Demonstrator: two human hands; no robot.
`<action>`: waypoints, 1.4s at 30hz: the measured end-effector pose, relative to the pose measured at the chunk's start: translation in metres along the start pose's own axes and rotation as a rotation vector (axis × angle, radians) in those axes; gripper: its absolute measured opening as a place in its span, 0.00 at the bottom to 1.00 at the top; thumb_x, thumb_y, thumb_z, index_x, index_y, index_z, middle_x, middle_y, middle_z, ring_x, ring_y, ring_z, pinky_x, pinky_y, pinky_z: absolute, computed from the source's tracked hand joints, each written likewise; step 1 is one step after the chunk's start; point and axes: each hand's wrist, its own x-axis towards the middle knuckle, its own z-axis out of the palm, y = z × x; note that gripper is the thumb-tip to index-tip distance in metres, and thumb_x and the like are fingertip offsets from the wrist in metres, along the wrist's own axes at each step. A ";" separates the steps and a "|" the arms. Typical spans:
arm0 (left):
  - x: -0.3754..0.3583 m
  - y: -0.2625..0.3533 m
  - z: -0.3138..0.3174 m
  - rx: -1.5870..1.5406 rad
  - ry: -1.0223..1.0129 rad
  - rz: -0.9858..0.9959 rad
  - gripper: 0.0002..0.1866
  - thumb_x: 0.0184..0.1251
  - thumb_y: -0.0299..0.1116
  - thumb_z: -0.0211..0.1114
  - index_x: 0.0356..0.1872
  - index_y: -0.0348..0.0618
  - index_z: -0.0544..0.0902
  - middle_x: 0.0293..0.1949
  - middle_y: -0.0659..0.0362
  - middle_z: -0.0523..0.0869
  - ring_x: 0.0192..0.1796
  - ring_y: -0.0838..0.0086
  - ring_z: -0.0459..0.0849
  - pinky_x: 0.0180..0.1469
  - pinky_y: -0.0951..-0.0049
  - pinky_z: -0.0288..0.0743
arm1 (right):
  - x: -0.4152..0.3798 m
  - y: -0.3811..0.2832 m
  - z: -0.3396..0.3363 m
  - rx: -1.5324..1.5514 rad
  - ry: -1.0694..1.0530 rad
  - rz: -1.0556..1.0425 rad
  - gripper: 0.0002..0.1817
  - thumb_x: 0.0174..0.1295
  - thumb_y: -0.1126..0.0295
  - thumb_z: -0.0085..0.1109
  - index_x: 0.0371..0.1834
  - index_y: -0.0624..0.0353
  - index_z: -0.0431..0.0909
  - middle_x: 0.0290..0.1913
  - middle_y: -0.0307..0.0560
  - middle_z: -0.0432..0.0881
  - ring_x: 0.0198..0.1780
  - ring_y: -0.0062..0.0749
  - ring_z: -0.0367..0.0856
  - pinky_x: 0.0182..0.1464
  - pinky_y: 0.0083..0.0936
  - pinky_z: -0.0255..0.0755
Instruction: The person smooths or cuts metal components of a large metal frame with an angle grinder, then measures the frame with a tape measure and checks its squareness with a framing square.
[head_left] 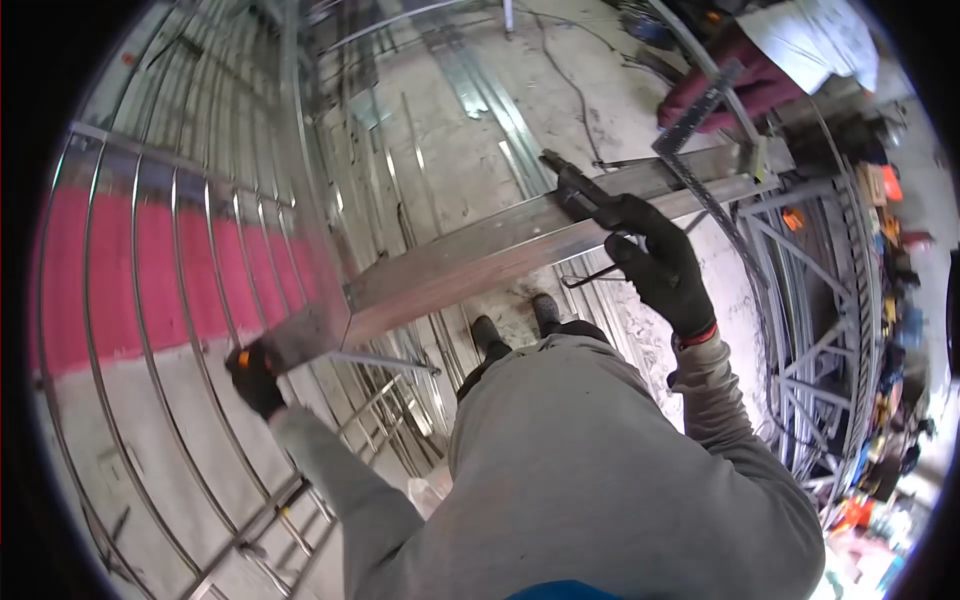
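Note:
A long metal beam (480, 250) runs from the lower left to the upper right, in front of my body. At its left end, my left hand (256, 380), in a dark glove, is closed round the edge of a flat metal piece (305, 338). My right hand (660, 260), also gloved, is closed on a dark welding tool (577, 188) whose front end lies over the beam's far edge. A black carpenter's square (690, 125) rests across the beam to the right of the tool.
Metal bars of a grille (140, 270) stand at the left. A welded truss frame (815, 340) is at the right. Another person (790, 50) bends at the upper right. Long metal profiles (490, 100) and a cable (570, 85) lie on the floor.

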 end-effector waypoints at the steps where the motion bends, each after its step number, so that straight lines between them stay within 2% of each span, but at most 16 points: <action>1: -0.013 0.020 -0.008 -0.144 -0.004 0.090 0.37 0.70 0.58 0.72 0.71 0.45 0.79 0.50 0.55 0.87 0.51 0.64 0.87 0.51 0.65 0.83 | -0.002 -0.011 0.003 0.153 -0.021 0.057 0.23 0.77 0.75 0.60 0.73 0.65 0.75 0.68 0.47 0.80 0.65 0.27 0.76 0.67 0.27 0.70; 4: -0.112 0.193 0.007 -0.506 -0.186 0.270 0.39 0.72 0.59 0.69 0.75 0.44 0.76 0.51 0.55 0.85 0.52 0.67 0.86 0.52 0.69 0.82 | -0.019 -0.012 0.027 0.474 0.028 0.186 0.23 0.78 0.77 0.57 0.75 0.64 0.75 0.79 0.51 0.73 0.77 0.37 0.73 0.78 0.37 0.68; 5: -0.122 0.214 0.017 -0.587 -0.427 0.354 0.41 0.73 0.63 0.68 0.75 0.42 0.76 0.53 0.54 0.86 0.51 0.68 0.86 0.52 0.68 0.82 | -0.019 -0.022 0.031 0.601 -0.049 0.234 0.23 0.78 0.76 0.60 0.75 0.64 0.75 0.77 0.50 0.75 0.76 0.36 0.74 0.77 0.37 0.70; 8: -0.153 0.267 0.076 -0.406 -1.007 0.685 0.45 0.68 0.64 0.73 0.74 0.40 0.76 0.57 0.49 0.87 0.54 0.63 0.88 0.53 0.62 0.84 | 0.004 -0.035 0.057 0.310 -0.174 0.065 0.28 0.76 0.69 0.67 0.76 0.62 0.74 0.67 0.51 0.82 0.64 0.33 0.84 0.63 0.36 0.81; 11: -0.206 0.323 0.117 -0.204 -0.825 1.108 0.44 0.56 0.53 0.84 0.69 0.39 0.78 0.54 0.46 0.87 0.50 0.55 0.89 0.51 0.56 0.84 | 0.033 -0.049 0.068 0.027 -0.210 -0.075 0.27 0.72 0.63 0.73 0.70 0.60 0.79 0.48 0.49 0.87 0.48 0.36 0.88 0.49 0.36 0.83; 14: -0.210 0.362 0.136 0.017 -0.786 1.466 0.43 0.42 0.30 0.77 0.68 0.34 0.78 0.54 0.49 0.85 0.54 0.61 0.87 0.57 0.62 0.80 | 0.048 -0.035 0.045 -0.048 -0.184 -0.093 0.24 0.69 0.56 0.74 0.62 0.57 0.82 0.42 0.50 0.87 0.46 0.40 0.88 0.47 0.36 0.81; 16: -0.200 0.380 0.142 0.017 -1.134 0.800 0.46 0.38 0.29 0.78 0.69 0.35 0.78 0.55 0.49 0.85 0.54 0.61 0.86 0.56 0.63 0.79 | 0.058 -0.032 0.030 -0.031 -0.226 -0.039 0.23 0.67 0.51 0.74 0.56 0.54 0.84 0.41 0.51 0.87 0.46 0.44 0.89 0.48 0.37 0.80; 19: -0.195 0.395 0.163 -0.054 -1.144 0.833 0.53 0.36 0.38 0.83 0.73 0.31 0.75 0.58 0.50 0.85 0.53 0.65 0.85 0.56 0.65 0.79 | 0.071 -0.017 0.016 0.061 -0.259 -0.009 0.25 0.67 0.49 0.74 0.60 0.51 0.83 0.48 0.51 0.88 0.48 0.42 0.89 0.48 0.39 0.80; 21: -0.194 0.402 0.169 -0.115 -1.090 0.859 0.55 0.42 0.44 0.86 0.75 0.30 0.72 0.62 0.50 0.83 0.55 0.64 0.85 0.58 0.65 0.79 | 0.080 -0.003 0.017 0.102 -0.052 -0.068 0.29 0.69 0.49 0.73 0.68 0.49 0.81 0.57 0.49 0.88 0.52 0.38 0.88 0.52 0.36 0.80; 22: -0.194 0.417 0.179 -0.063 -1.052 0.865 0.56 0.44 0.44 0.86 0.77 0.31 0.70 0.65 0.49 0.81 0.58 0.62 0.84 0.60 0.64 0.79 | 0.087 0.003 0.004 -0.026 -0.172 -0.119 0.31 0.70 0.54 0.74 0.72 0.52 0.78 0.64 0.50 0.85 0.59 0.38 0.87 0.60 0.35 0.79; 25: -0.190 0.462 0.204 0.191 -0.894 0.901 0.58 0.52 0.44 0.87 0.81 0.33 0.64 0.75 0.44 0.75 0.68 0.55 0.83 0.66 0.61 0.79 | 0.128 0.030 -0.012 0.302 -0.342 -0.093 0.33 0.76 0.66 0.66 0.81 0.61 0.69 0.73 0.48 0.80 0.67 0.38 0.83 0.71 0.35 0.76; 26: -0.185 0.478 0.214 0.228 -0.869 0.934 0.58 0.54 0.44 0.88 0.83 0.33 0.62 0.78 0.43 0.73 0.71 0.53 0.82 0.68 0.60 0.79 | 0.139 0.009 -0.027 0.557 -0.376 0.146 0.29 0.79 0.69 0.61 0.81 0.63 0.70 0.73 0.48 0.80 0.68 0.35 0.82 0.72 0.34 0.76; 27: -0.177 0.494 0.224 0.132 -0.852 1.118 0.48 0.59 0.45 0.84 0.77 0.37 0.70 0.72 0.45 0.79 0.65 0.55 0.85 0.61 0.62 0.82 | 0.138 0.056 -0.055 0.386 -0.373 0.115 0.29 0.79 0.71 0.58 0.82 0.63 0.68 0.74 0.49 0.79 0.70 0.35 0.80 0.72 0.33 0.76; 29: -0.156 0.503 0.250 -0.095 -0.797 1.402 0.42 0.65 0.46 0.78 0.78 0.45 0.70 0.71 0.45 0.81 0.66 0.53 0.85 0.61 0.61 0.82 | 0.138 0.152 -0.113 0.037 -0.361 0.058 0.30 0.80 0.75 0.53 0.84 0.64 0.64 0.76 0.50 0.77 0.75 0.35 0.76 0.74 0.30 0.75; 30: -0.144 0.514 0.250 -0.090 -0.805 1.466 0.41 0.65 0.46 0.78 0.77 0.44 0.71 0.69 0.46 0.81 0.65 0.54 0.85 0.60 0.61 0.82 | 0.166 0.137 -0.111 0.041 -0.337 0.022 0.30 0.80 0.74 0.53 0.84 0.63 0.64 0.76 0.51 0.77 0.74 0.36 0.77 0.73 0.31 0.75; 42: -0.010 0.458 0.153 0.490 -1.324 0.865 0.25 0.67 0.45 0.73 0.59 0.39 0.82 0.52 0.50 0.86 0.53 0.66 0.85 0.53 0.65 0.81 | 0.264 0.008 -0.076 0.270 -0.359 -0.157 0.32 0.80 0.59 0.58 0.84 0.51 0.65 0.73 0.56 0.77 0.66 0.51 0.81 0.70 0.44 0.78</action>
